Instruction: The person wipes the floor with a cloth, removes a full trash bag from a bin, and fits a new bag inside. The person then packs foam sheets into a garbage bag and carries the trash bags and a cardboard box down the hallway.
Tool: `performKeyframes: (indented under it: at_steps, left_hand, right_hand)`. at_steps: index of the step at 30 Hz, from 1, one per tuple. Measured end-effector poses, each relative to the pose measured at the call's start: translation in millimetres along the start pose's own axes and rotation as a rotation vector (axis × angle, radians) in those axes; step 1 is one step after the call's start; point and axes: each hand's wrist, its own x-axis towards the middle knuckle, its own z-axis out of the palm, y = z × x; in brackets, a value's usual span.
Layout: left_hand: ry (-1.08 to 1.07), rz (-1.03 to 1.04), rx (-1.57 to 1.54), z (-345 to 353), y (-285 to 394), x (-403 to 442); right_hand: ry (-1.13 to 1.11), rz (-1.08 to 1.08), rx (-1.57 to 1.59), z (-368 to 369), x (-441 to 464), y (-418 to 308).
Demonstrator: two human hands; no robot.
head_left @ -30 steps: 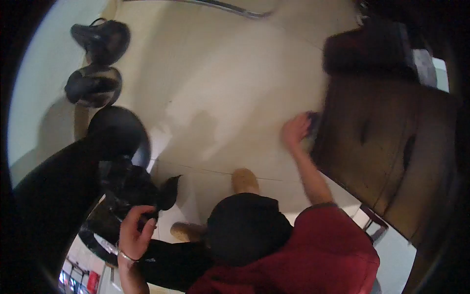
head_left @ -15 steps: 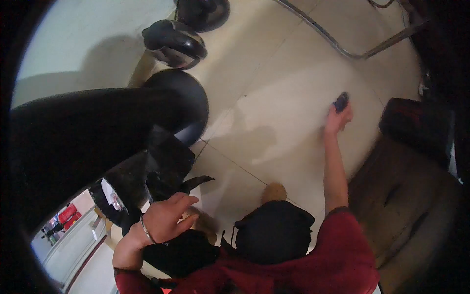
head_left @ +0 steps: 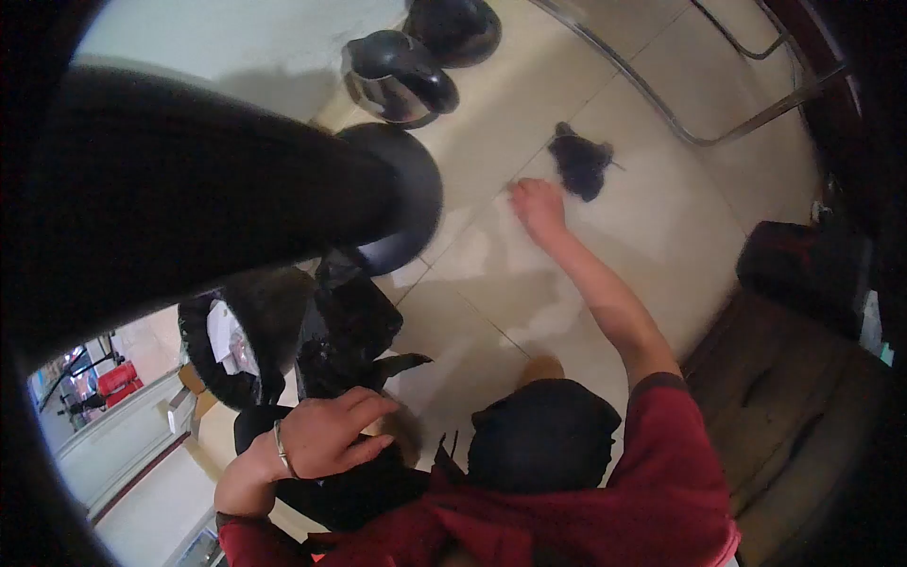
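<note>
My right hand (head_left: 539,210) reaches down to the tiled floor (head_left: 661,198), fingertips drawn together at the surface; anything between them is too small to make out. Just beyond it and to its right, a crumpled dark cloth (head_left: 581,163) lies on the tiles. My left hand (head_left: 331,430), with a bangle at the wrist, rests near my left knee. Its fingers are stretched out and apart, with nothing in them. Close in front of it is a black plastic bag (head_left: 350,326).
Two dark helmet-like rounded objects (head_left: 402,80) stand by the wall. A large black column with a round base (head_left: 416,203) fills the left. A metal tube frame (head_left: 652,99) crosses the far floor. Brown furniture (head_left: 775,387) stands right; a lined bin (head_left: 227,345) is left.
My right hand has let go of the dark cloth, which now lies spread on the floor. The hand has moved left, down to the tiles. My left hand stays nearly in place.
</note>
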Motion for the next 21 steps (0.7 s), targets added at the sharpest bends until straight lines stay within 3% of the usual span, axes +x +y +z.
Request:
performKeyframes:
  at_steps: [1, 4, 9, 11, 13, 15, 16, 17, 19, 21]
  left_hand:
    - [0.008, -0.006, 0.002, 1.3, -1.0, -7.5]
    - [0.042, 0.017, -0.069, 12.9, -3.4, -33.7]
    - [0.024, 0.037, -0.227, 5.7, -6.3, -105.0]
    - [0.126, 0.046, -0.287, 3.7, -14.3, -153.0]
    - [0.331, 0.235, -0.348, 9.9, -39.4, -213.7]
    - [0.690, 0.225, -0.619, 31.5, -53.5, -271.2]
    - [0.929, 0.116, -0.560, 48.2, -62.7, -307.7]
    - [1.003, -0.015, -0.482, 56.2, -69.5, -341.3]
    - [1.097, -0.225, -0.527, 72.5, -93.8, -393.6]
    - [1.179, -0.692, -0.559, 84.4, -118.7, -415.0]
  right_hand:
    - [-0.140, 0.016, 0.179, 3.5, -2.7, -5.2]
    - [-0.308, 0.142, 0.081, -0.2, 2.8, -23.1]
    - [-0.340, 0.005, -0.102, 18.5, 10.2, -26.6]
    - [-0.307, 0.001, -0.101, 27.9, 9.2, -25.4]
    - [-0.244, 0.027, 0.011, 30.5, 9.7, -18.9]
    - [-0.290, -0.020, 0.003, 30.0, 9.2, -18.8]
    - [-0.337, -0.039, -0.003, 28.8, 10.8, -29.4]
    - [-0.339, -0.071, -0.004, 15.7, 8.1, -57.4]
    - [-0.330, -0.305, 0.460, -58.1, 4.3, -144.7]
    - [-0.382, -0.425, 0.722, -103.0, 9.9, -222.5]
